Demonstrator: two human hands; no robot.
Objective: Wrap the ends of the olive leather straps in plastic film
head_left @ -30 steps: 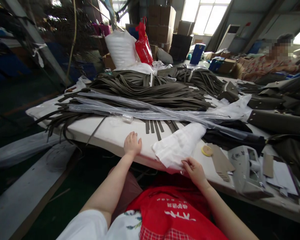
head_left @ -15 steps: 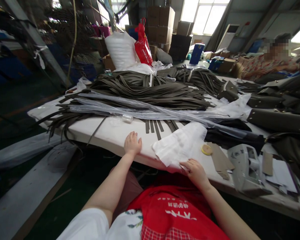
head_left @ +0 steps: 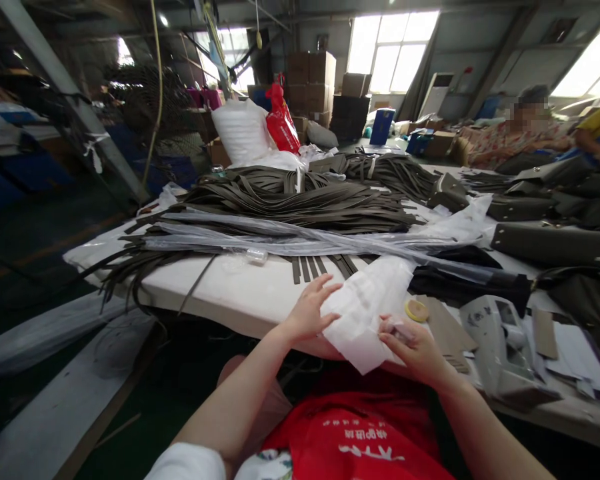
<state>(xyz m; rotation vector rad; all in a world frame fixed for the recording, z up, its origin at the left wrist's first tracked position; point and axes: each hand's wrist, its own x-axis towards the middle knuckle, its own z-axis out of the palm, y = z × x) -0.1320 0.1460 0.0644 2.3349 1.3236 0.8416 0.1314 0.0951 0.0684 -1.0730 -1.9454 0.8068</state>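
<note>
My left hand [head_left: 313, 310] is open, its fingers spread at the left edge of a thin white sheet [head_left: 370, 300]. The sheet is creased, and its near corner hangs past the front edge of the white-covered table [head_left: 220, 287]. At the sheet's right side my right hand [head_left: 407, 343] is closed, fingers curled towards the thumb. What lies inside that grip is hidden. Just beyond the sheet lie several short dark strips [head_left: 307, 269]. A yellow tape roll [head_left: 416, 311] sits close to my right hand, beside some grey-brown card pieces [head_left: 445, 327].
A large pile of dark straps [head_left: 290, 200] covers the table's back, with long clear plastic sleeves [head_left: 280, 239] across its front. A grey tape dispenser [head_left: 500, 347] stands at the right. Dark bag-like pieces [head_left: 555, 243] lie beyond it. A co-worker [head_left: 520, 133] sits at the far right.
My left hand has moved right to the white sheet, its fingers spreading. My right hand has shifted slightly right. The sheet's near corner has moved towards me. The camera view has tilted up.
</note>
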